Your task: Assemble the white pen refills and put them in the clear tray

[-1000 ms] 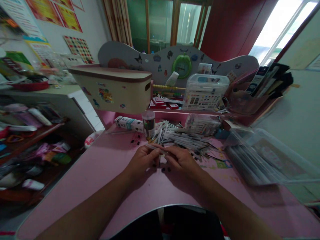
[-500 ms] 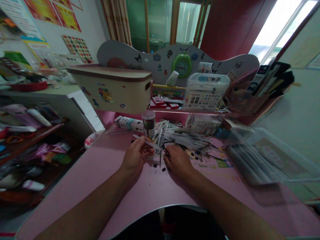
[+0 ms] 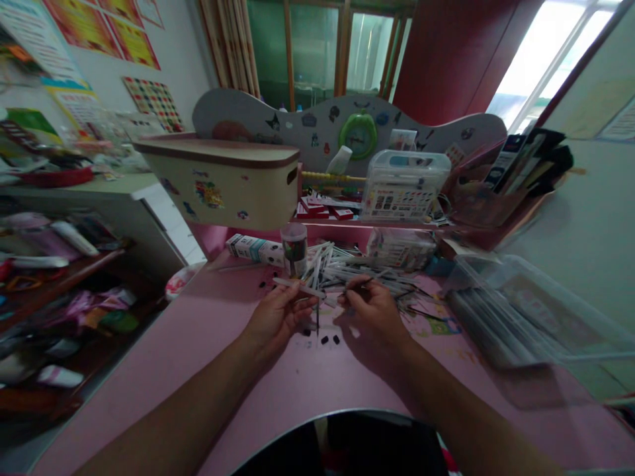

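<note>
My left hand (image 3: 284, 309) pinches a slim white pen barrel (image 3: 308, 291) between thumb and fingers, its tip pointing right. Just to the right, my right hand (image 3: 373, 309) is closed in a pinch on a thin dark stick (image 3: 366, 281), mostly covered by the fingers, perhaps a pen refill. Below and between the hands lie small black pieces (image 3: 325, 340) like caps or plugs, and a thin dark stick (image 3: 318, 316). Behind them spreads a heap of white pens (image 3: 342, 268), with a clear round tub (image 3: 294, 246) at its left.
A long printed box (image 3: 255, 248) lies behind the tub. On the right stands a clear plastic box (image 3: 540, 311) with packed contents. A shelf above holds a cream lidded bin (image 3: 223, 182) and a clear carry case (image 3: 407, 188). The pink desktop (image 3: 208, 350) extends left.
My right hand has moved right, away from the white barrel, with the thin dark stick in its fingers. One more small black piece now shows on the desk.
</note>
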A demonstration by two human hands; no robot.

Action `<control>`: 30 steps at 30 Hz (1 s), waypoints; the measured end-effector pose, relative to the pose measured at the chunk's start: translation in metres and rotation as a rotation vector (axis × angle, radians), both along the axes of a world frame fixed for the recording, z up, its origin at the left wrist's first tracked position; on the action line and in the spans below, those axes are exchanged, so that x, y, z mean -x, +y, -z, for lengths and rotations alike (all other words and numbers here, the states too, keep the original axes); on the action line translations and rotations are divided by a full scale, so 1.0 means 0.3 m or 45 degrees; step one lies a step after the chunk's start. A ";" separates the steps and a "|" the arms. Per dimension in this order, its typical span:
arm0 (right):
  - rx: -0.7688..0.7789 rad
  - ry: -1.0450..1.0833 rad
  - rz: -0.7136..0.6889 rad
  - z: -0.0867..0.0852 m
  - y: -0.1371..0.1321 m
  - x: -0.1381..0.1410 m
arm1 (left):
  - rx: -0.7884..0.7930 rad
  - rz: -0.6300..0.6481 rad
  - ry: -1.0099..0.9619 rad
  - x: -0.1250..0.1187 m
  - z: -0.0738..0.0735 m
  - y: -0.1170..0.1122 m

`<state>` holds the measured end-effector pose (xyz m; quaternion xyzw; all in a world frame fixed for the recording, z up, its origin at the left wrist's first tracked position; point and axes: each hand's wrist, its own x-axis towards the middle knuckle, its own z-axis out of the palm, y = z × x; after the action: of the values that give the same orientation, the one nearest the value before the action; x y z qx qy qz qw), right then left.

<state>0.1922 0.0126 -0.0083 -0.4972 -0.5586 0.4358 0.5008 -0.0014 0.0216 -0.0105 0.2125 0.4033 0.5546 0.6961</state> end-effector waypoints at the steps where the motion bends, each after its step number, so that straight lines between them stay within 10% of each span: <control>1: 0.007 0.125 -0.020 -0.007 -0.001 -0.007 | 0.013 0.002 -0.024 0.002 0.002 0.003; 11: -0.296 0.210 -0.275 -0.048 -0.043 -0.025 | 0.119 -0.010 -0.109 -0.006 -0.013 0.005; 30: -0.017 0.269 -0.517 0.001 -0.044 -0.005 | 0.122 0.156 -0.216 -0.006 -0.019 -0.024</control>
<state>0.1938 -0.0004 -0.0087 -0.3228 -0.5945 0.5737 0.4618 0.0004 0.0145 -0.0046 0.1556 0.3553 0.5072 0.7696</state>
